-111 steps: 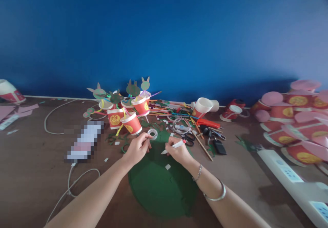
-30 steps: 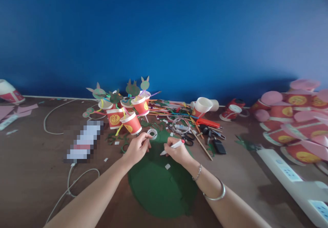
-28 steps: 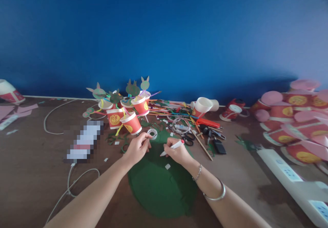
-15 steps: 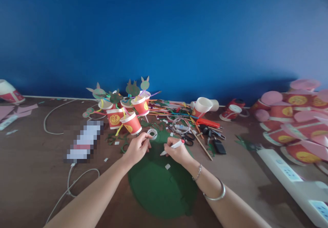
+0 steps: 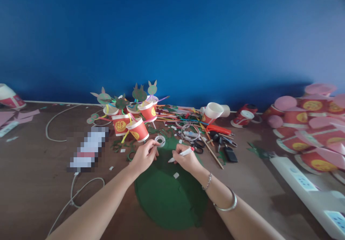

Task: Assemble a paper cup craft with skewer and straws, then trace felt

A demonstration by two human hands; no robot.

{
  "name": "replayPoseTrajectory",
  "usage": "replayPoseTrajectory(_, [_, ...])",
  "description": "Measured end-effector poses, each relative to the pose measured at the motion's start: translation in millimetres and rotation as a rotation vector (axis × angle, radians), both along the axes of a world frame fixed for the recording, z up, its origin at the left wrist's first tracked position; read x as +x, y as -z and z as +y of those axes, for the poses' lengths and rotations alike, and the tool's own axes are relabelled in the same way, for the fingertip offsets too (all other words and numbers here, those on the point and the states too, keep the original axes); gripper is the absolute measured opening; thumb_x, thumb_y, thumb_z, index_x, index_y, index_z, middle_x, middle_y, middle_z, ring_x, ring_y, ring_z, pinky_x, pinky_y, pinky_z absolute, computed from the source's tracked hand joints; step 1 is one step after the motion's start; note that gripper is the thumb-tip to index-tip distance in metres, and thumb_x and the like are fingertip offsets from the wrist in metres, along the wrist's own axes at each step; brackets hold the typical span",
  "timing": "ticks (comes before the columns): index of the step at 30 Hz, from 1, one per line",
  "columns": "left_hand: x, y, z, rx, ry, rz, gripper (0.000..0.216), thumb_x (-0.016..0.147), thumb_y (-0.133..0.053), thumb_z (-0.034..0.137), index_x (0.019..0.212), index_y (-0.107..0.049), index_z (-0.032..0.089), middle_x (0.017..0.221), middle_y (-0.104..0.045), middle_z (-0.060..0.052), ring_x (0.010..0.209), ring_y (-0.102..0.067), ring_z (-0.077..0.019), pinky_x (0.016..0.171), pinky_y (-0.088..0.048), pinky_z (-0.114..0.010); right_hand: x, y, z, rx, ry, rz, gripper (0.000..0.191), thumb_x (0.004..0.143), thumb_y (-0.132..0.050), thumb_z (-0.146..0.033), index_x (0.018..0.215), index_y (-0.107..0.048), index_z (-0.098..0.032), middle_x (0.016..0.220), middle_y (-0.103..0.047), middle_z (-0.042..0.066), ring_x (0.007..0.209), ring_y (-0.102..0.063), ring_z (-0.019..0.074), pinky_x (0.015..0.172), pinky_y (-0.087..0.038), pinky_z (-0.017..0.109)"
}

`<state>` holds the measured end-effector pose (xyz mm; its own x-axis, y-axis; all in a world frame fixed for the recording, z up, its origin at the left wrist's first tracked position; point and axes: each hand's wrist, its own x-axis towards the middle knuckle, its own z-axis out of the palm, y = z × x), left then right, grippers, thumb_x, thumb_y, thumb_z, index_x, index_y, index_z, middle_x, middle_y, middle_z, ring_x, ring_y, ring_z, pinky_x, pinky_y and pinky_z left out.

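Observation:
A large piece of dark green felt (image 5: 167, 197) lies on the brown table in front of me. My right hand (image 5: 187, 159) grips a white pen with a red cap (image 5: 181, 154), its tip down on the felt's far part. My left hand (image 5: 145, 156) rests beside it with fingers curled, pressing on the felt's far left edge; what it pinches, if anything, is hidden. A small white tape roll (image 5: 160, 140) lies just beyond my hands. A tiny white scrap (image 5: 176, 175) sits on the felt.
Red paper cups with green rabbit-eared cutouts and coloured straws (image 5: 133, 119) stand behind. Scissors (image 5: 198, 146), sticks and a black key fob (image 5: 231, 154) lie to the right. Pink-topped red cups (image 5: 309, 125) pile at far right by a white power strip (image 5: 307, 184). A cable (image 5: 81, 193) runs on the left.
Almost nothing differs; the pen tip has crept very slightly to the left on the felt. My left hand has stayed in place.

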<state>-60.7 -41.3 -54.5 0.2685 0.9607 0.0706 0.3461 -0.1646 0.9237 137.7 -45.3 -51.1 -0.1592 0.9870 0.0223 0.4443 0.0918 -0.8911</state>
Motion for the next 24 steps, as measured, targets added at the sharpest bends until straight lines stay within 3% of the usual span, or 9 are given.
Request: replayPoseTrajectory(24, [0.1,-1.5,-0.4,-0.006,-0.001,-0.026,0.018,0.088,-0.042,0.028,0.097,-0.054,0.018,0.066,-0.061,0.001,0.053,-0.060,-0.0126,0.053,-0.047,-0.022,-0.1,-0.5,0.0,-0.012,-0.016,0.009,0.025,0.073,-0.053,-0.023,0.053,-0.039,-0.022,0.042,-0.056,-0.003,0.041,-0.054,0.0117,0.041,-0.034,0.019])
